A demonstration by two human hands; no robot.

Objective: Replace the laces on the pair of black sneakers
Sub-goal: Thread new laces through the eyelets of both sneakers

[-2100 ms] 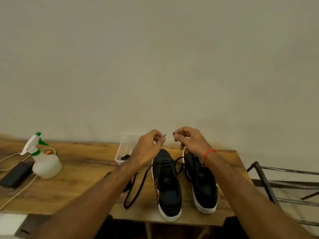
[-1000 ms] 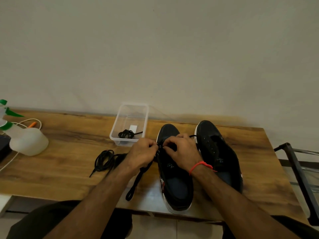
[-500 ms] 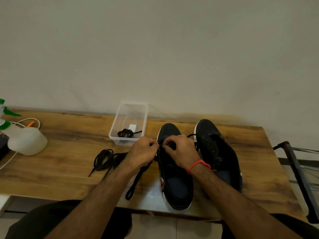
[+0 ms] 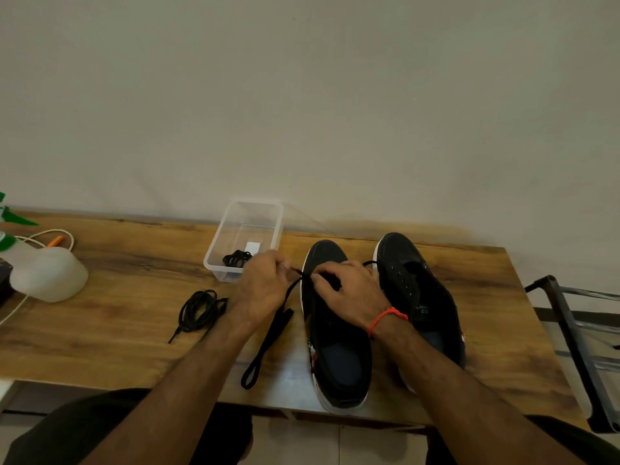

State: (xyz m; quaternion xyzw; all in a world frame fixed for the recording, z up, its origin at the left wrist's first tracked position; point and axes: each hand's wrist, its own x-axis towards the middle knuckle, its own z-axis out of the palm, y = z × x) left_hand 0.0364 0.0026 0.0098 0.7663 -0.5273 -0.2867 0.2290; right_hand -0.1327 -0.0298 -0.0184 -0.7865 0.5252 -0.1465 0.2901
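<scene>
Two black sneakers stand side by side on the wooden table [image 4: 117, 313], toes toward the wall: the left sneaker [image 4: 337, 344] and the right sneaker [image 4: 422, 297]. My left hand [image 4: 263, 290] pinches one end of a black lace [image 4: 268, 340] just left of the left sneaker's front eyelets. The lace's slack hangs in a loop toward the table's near edge. My right hand [image 4: 352, 297], with a red band at the wrist, rests over the left sneaker's eyelets and pinches the lace there. Its fingers hide the eyelets.
A coiled black lace [image 4: 198, 308] lies left of my left hand. A clear plastic tub [image 4: 231, 229] holding another black bundle stands behind it. A white spray bottle [image 4: 47, 273] and a cable sit far left. A metal rack [image 4: 577, 333] stands beyond the table's right end.
The view dropped from the raised hands to the table. Both hands came down onto the left sneaker's front eyelets. In the last half second my left hand drew its lace end slightly left.
</scene>
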